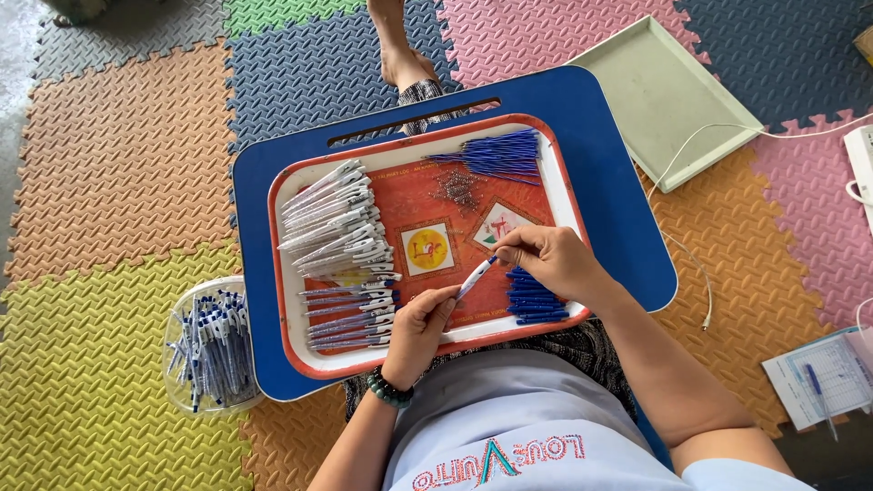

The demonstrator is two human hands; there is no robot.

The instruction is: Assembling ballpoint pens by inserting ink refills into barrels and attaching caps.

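Your pen [476, 277] sits right at the middle of the frame, over the red tray [289, 314], pinched between both hands: left hand [420, 329] closed on the lower white barrel end, right hand [547, 259] closed on the upper blue tip end. It looks like thin light plastic, stiff but easy to crack if you squeeze hard, and probably a bit slick, so I'd grip the barrel near the middle with your fingertips and keep the tip end for fine twisting. Finished pens [341, 238] are stacked at the left of the tray, blue refills [496, 155] top center, small springs [457, 189] just below them, more blue parts [535, 300] by your right hand. The tray rests on a blue lap bench [627, 227], and a clear tub of pens [211, 350] sits on the floor mat at lower left.
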